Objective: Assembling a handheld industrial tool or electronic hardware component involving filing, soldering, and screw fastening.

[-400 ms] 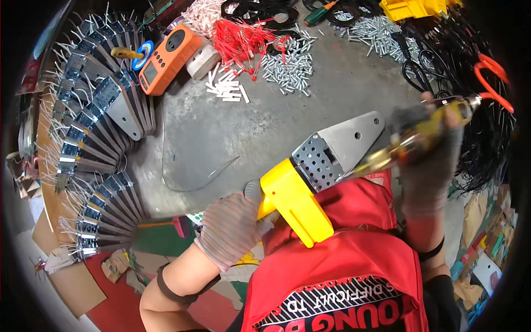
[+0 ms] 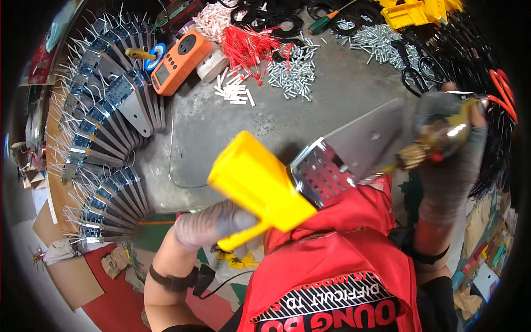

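My left hand (image 2: 213, 224), in a striped grey glove, is closed round the lower left part of a yellow plastic handle housing (image 2: 249, 177), above my lap. Joined to the housing is a perforated metal shroud (image 2: 323, 174), from which a flat grey pointed plate (image 2: 368, 133) with a hole sticks out to the upper right. My gloved right hand (image 2: 451, 171) grips a yellowish air screwdriver (image 2: 440, 135) with a brass-coloured front end, which points left toward the shroud. Motion blurs the tool's tip, and I cannot tell whether it touches the shroud.
On the grey metal table (image 2: 221, 127) lie piles of screws (image 2: 293, 74), red-sleeved parts (image 2: 249, 47), white tubes (image 2: 235, 91) and an orange meter (image 2: 180, 62). Rows of similar plate assemblies (image 2: 113, 196) line the left edge. A red coiled hose (image 2: 502, 94) and black cables are at right.
The yellow housing has turned in my left hand, and its upper end has swung up and left. My right hand has shifted a little right with the screwdriver.
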{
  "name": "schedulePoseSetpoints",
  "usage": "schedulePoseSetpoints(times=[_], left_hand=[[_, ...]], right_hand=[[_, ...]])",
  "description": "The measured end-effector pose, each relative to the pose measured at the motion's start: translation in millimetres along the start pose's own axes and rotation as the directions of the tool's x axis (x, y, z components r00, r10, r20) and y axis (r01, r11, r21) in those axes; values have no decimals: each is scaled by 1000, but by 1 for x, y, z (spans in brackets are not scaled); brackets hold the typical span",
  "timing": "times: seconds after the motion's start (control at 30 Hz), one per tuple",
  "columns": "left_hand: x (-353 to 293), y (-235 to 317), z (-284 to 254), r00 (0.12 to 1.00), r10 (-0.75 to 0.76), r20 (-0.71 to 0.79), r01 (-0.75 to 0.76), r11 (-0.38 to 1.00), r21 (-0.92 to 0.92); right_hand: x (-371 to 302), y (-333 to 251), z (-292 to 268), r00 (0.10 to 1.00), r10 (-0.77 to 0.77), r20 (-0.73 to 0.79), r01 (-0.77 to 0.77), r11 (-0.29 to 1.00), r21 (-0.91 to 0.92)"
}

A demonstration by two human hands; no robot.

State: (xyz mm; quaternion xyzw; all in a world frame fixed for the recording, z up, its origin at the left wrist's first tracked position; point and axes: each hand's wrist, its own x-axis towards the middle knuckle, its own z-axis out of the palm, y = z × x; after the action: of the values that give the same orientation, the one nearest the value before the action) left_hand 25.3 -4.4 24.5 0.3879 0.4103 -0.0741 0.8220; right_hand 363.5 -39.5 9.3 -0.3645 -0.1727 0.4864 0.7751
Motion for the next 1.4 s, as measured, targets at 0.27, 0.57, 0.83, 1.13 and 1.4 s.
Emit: schedulePoseSetpoints(times=[0.27,0.57,0.83,1.13,1.4], left_hand=[[20,-13,11,858,373,-354,85,576,813],[21,-10,2,875,358,-327,54,599,799],[24,-17,4,876,356,-326,103,522,846],[24,-9,-2,888,260,-379,177,568,804],[17,-15,10,998,66,-22,-66,997,-31]], right_hand=[[4,56,-10,905,411,-107,-378,894,240],[7,55,7,894,425,-139,-412,904,114],[10,63,1,915,399,-54,-389,911,135],[18,51,-1,938,344,-36,-343,939,31],[113,-133,-153,946,-88,311,253,-398,-882]])
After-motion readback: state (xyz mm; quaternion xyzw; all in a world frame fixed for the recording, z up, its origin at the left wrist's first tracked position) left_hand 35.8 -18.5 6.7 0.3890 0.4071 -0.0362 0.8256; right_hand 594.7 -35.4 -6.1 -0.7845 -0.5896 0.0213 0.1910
